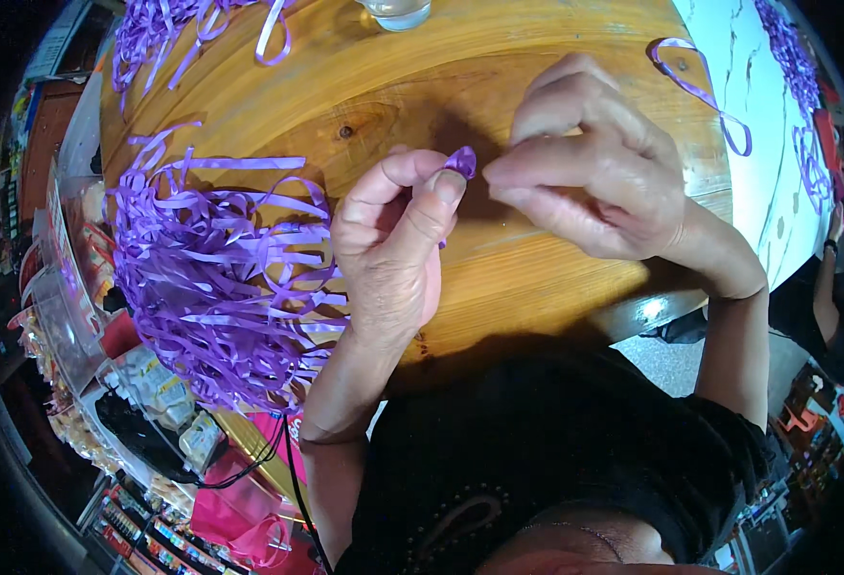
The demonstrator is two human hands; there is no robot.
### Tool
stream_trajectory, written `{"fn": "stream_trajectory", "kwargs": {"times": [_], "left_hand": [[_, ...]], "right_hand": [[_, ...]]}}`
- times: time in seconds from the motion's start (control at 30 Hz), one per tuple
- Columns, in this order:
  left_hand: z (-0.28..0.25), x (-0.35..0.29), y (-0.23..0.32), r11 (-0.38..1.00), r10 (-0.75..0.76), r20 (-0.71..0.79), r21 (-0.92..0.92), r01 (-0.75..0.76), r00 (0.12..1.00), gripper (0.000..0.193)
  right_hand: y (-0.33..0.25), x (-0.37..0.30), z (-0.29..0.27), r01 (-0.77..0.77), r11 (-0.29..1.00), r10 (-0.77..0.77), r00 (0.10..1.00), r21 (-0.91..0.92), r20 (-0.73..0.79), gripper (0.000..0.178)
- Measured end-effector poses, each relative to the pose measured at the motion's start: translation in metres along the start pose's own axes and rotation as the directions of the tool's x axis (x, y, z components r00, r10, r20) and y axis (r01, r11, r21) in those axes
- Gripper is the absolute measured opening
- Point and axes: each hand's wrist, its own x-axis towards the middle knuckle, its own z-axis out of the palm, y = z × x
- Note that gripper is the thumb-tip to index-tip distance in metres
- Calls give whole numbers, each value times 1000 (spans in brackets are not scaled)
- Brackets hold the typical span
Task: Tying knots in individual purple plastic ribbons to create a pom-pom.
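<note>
Between the thumb and forefinger of my left hand [393, 240] is a small folded piece of purple ribbon [461, 161], its tip poking up past the thumbnail. Most of the piece is hidden by the fingers. Just to the right, my right hand [599, 163] hovers over the table with thumb and fingertips pinched together, a little apart from the ribbon. Whatever those fingertips may hold is too small to see. A large heap of cut purple ribbons [216, 278] lies left of my left hand.
The wooden table [527, 297] has a rounded edge. At the top left lies another ribbon bundle [159, 38], and a clear glass [398, 11] stands at the far edge. A loose ribbon strip [700, 91] curls at the right, beside a white marbled surface [762, 163]. Clear bins [68, 307] stand left.
</note>
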Motion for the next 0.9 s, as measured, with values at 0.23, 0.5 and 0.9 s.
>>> {"fn": "stream_trajectory", "kwargs": {"times": [0.23, 0.5, 0.9], "left_hand": [[4, 0, 0, 996, 57, 31, 68, -59, 998, 14], [0, 1, 0, 976, 105, 89, 181, -119, 991, 14], [2, 2, 0, 980, 25, 112, 195, -47, 993, 12]], "right_hand": [[1, -4, 9, -125, 990, 125, 992, 68, 2, 17], [0, -6, 12, -351, 877, 351, 934, 328, 61, 13], [3, -4, 5, -253, 928, 240, 967, 275, 82, 9]]}}
